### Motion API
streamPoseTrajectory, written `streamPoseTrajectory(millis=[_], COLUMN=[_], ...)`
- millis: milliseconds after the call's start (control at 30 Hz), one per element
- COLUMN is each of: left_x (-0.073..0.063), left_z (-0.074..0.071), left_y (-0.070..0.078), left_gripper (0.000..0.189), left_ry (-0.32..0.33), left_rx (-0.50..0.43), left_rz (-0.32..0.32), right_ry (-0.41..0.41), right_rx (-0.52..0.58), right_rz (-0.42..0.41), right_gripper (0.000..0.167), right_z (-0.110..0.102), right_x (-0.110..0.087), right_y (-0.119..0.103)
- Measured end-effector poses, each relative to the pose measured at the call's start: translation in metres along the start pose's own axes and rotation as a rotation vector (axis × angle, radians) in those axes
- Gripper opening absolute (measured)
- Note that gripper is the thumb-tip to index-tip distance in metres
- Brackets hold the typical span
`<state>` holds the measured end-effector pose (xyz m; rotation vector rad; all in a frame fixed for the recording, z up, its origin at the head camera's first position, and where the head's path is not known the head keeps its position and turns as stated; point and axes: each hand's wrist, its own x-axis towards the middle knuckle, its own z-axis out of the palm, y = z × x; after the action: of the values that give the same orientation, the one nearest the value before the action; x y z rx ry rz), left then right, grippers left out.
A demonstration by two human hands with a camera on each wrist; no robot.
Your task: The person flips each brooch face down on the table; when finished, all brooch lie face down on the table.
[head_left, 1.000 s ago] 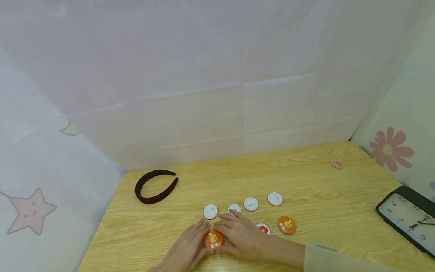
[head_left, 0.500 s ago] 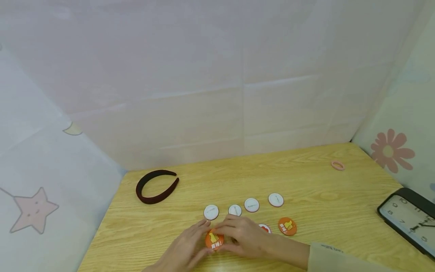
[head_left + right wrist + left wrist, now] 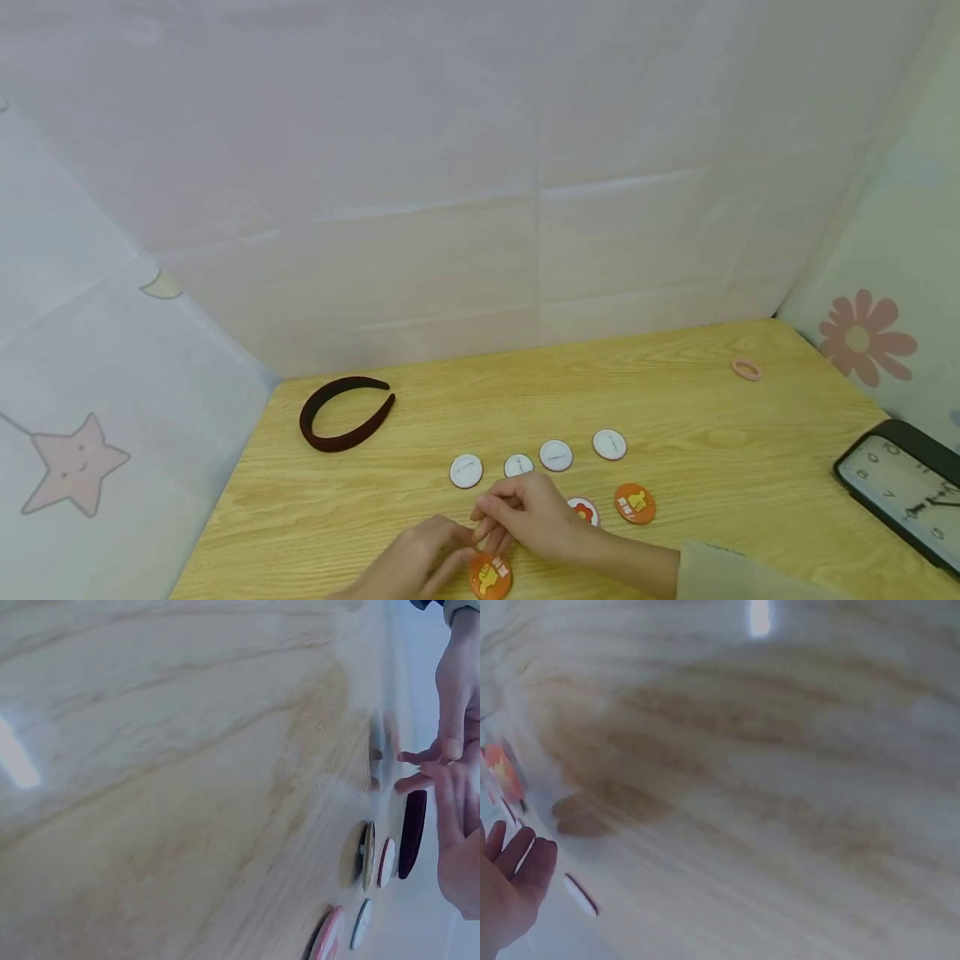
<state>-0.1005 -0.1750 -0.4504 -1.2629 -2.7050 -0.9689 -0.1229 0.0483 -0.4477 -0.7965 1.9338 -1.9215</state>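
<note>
An orange badge (image 3: 491, 577) with a yellow thumbs-up sits low in the head view, its lettering towards the top. My left hand (image 3: 422, 557) has its thumb tip at the badge's upper left edge and seems to pinch it. Over its top edge are fingertips of my right hand (image 3: 534, 518), whose fingers are bent; whether they grip it is hard to tell. Both hands' fingertips meet in the right wrist view. Just right of my right hand lies a white badge with a red flower (image 3: 583, 512), partly covered. Another orange badge (image 3: 635, 503) lies further right.
Behind the hands, several badges lie pin-side up, including a white one (image 3: 467, 472) and another (image 3: 610, 444). A dark headband (image 3: 315, 432) lies back left, a pink hair tie (image 3: 746, 370) back right. A clock (image 3: 903, 492) stands at the right edge.
The orange badge has moved towards me and slightly right, and turned so its lettering is at the top. My right hand has tilted, its fingers now bent over the badge's top edge.
</note>
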Motion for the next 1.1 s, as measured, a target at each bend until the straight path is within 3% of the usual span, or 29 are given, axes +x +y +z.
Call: streamPoseTrajectory(millis=[100, 233, 400, 500, 600, 700, 767, 933, 1100], left_x=[-0.003, -0.005, -0.004, -0.004, -0.004, -0.005, -0.005, -0.004, -0.004], left_z=[0.004, 0.005, 0.004, 0.009, 0.018, 0.024, 0.027, 0.034, 0.038], left_y=[-0.002, -0.003, -0.004, -0.007, -0.010, -0.010, -0.009, -0.006, -0.002], left_gripper=[0.027, 0.030, 0.038, 0.046, 0.048, 0.044, 0.045, 0.054, 0.053], left_ry=[-0.054, -0.027, -0.048, -0.050, -0.014, 0.029, 0.060, 0.124, 0.146], left_rx=[0.020, 0.129, 0.202, 0.276, 0.368, 0.408, 0.423, 0.537, 0.610], left_rz=[-0.087, -0.073, -0.012, 0.075, 0.158, 0.179, 0.168, 0.145, 0.141], right_ry=[-0.053, -0.141, -0.213, -0.231, -0.227, -0.208, -0.188, -0.100, -0.038], right_rx=[-0.219, -0.597, -0.728, -0.706, -0.602, -0.424, -0.331, -0.366, -0.431], right_rz=[-0.090, -0.289, -0.372, -0.337, -0.237, -0.123, -0.092, -0.198, -0.299], right_gripper=[0.017, 0.005, 0.017, 0.023, 0.025, 0.021, 0.015, 0.005, 0.002], right_z=[0.004, 0.004, 0.000, 0.001, 0.002, 0.002, 0.002, -0.004, -0.013], right_x=[-0.004, -0.012, -0.012, -0.011, -0.011, -0.013, -0.013, -0.014, -0.012], right_y=[0.000, 0.005, 0.007, 0.008, 0.009, 0.010, 0.011, 0.010, 0.008])
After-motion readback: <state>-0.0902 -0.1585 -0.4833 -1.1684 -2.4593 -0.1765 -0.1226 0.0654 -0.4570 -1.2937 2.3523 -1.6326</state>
